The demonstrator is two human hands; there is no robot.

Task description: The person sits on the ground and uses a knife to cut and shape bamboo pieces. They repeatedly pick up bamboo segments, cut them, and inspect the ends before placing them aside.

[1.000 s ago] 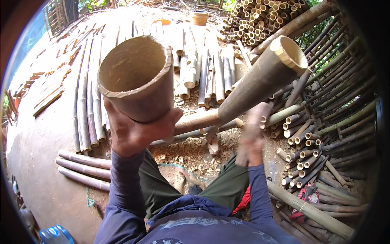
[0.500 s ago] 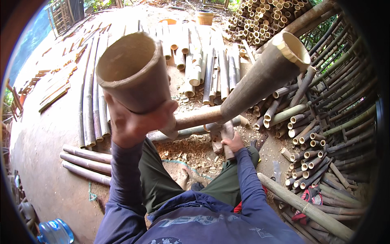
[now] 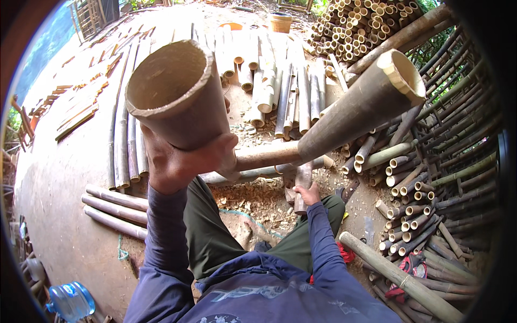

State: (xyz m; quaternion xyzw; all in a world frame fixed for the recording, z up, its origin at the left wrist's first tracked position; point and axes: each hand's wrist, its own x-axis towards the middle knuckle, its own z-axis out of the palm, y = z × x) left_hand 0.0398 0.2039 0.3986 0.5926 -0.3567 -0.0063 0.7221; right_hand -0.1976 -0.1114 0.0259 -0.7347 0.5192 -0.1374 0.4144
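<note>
My left hand (image 3: 186, 161) is wrapped round a wide bamboo tube (image 3: 177, 102), lifted with its hollow end facing up toward me. A shorter bamboo crosspiece (image 3: 266, 156) runs from beside that hand to a second, longer bamboo tube (image 3: 358, 107), which slants up to the right with a pale cut rim. Lower down, between my knees, my right hand (image 3: 308, 194) is closed round a thick wooden stick (image 3: 303, 177). The stick's upper end reaches close under the joint of the crosspiece and longer tube; whether they touch I cannot tell.
Wood chips (image 3: 253, 207) litter the ground beneath a lying bamboo pole (image 3: 253, 175). Cut bamboo lengths (image 3: 304, 97) are laid out ahead. A bamboo stack (image 3: 366, 27) stands at the far right, more pieces (image 3: 409, 215) lie at right, and a blue water bottle (image 3: 71, 301) is at lower left.
The view has shifted slightly, so the background sits a little farther right. The longer tube appears a bit farther right and lower. Both hands keep their holds.
</note>
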